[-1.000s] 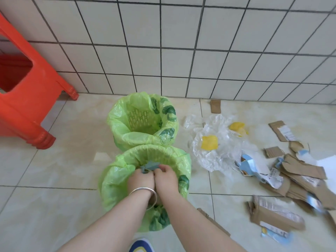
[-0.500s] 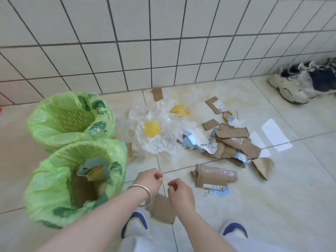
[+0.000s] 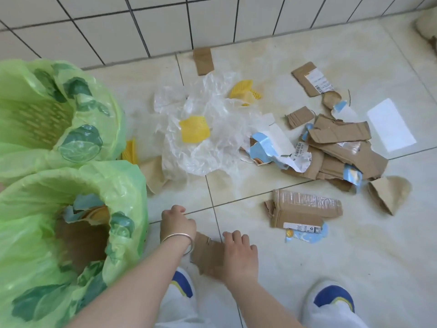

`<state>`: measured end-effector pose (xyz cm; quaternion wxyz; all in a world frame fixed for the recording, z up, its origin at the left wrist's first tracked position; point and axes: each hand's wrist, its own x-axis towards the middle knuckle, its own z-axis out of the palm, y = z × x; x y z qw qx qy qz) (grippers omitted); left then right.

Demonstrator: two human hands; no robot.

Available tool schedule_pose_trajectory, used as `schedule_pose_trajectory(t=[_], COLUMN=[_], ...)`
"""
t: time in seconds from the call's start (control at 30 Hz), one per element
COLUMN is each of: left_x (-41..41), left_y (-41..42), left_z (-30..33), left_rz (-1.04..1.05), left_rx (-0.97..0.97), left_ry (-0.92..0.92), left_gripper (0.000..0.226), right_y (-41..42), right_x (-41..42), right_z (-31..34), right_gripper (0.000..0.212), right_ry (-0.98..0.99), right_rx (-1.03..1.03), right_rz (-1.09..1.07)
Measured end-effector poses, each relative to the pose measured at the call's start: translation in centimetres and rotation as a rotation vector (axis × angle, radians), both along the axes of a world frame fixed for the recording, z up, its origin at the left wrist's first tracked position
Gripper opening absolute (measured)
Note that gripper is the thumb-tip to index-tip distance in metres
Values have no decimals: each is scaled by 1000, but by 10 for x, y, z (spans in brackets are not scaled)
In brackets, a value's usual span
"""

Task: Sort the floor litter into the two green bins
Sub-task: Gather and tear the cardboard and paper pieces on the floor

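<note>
Two bins lined with green bags stand at the left. The near bin [image 3: 123, 178] holds brown cardboard and blue-white paper; the far bin [image 3: 78, 107] shows only its mesh inside. A torn cardboard piece [image 3: 208, 253] lies on the floor by my feet. My right hand [image 3: 240, 253] rests palm down on its right part with fingers spread. My left hand [image 3: 177, 223], which has a bracelet on the wrist, hovers at its left edge with fingers curled and nothing seen in them. Further out lie a clear plastic sheet [image 3: 212, 147], yellow plastic pieces [image 3: 194, 129], a cardboard pile [image 3: 338, 145] and a taped cardboard piece [image 3: 305, 207].
A white tiled wall [image 3: 165, 22] runs along the back. My two blue-and-white shoes [image 3: 331, 301] stand at the bottom edge. More cardboard scraps [image 3: 203, 60] lie near the wall, and a yellow piece [image 3: 130, 150] is wedged beside the bins.
Both hands have left the near bin and dropped to the floor in front of my feet. The right hand now lies on the torn cardboard piece. The view swung right and down.
</note>
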<state>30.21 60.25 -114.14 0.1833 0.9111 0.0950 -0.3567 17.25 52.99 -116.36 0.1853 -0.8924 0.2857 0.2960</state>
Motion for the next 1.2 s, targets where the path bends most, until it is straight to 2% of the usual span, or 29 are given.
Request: schedule_pose_trajectory(t=[0.07, 0.23, 0.3, 0.43, 0.53, 0.6, 0.73, 0.97, 1.1, 1.2], left_x=[12, 35, 43, 64, 77, 83, 96, 125, 124, 110], left_y=[-7, -26, -32, -36, -32, -31, -33, -33, -27, -19], left_z=[-4, -7, -11, -18, -29, -35, -39, -49, -58, -58], left_rz=[97, 189, 221, 269, 145, 31, -114, -353, -419, -556], left_rx=[42, 99, 108, 125, 195, 263, 321, 345, 324, 327], left_ry=[-72, -190, -217, -255, -259, -224, -163, -287, -315, -345], left_gripper=[40, 48, 47, 47, 61, 64, 54, 42, 58, 47], right_y=[5, 6, 7, -8, -23, -29, -39, -46, -54, -56], right_x=[4, 6, 4, 9, 14, 14, 16, 24, 29, 29], right_z=[-10, -29, -38, -23, -23, -24, -26, -18, -13, -11], right_gripper=[68, 98, 91, 59, 24, 25, 27, 28, 24, 21], right_ry=[50, 0, 27, 63, 9, 0, 27, 99, 153, 162], right_rx=[-18, -55, -40, 39, 101, 141, 186, 248, 306, 352], right_rz=[49, 27, 59, 84, 107, 101, 47, 59, 45, 0])
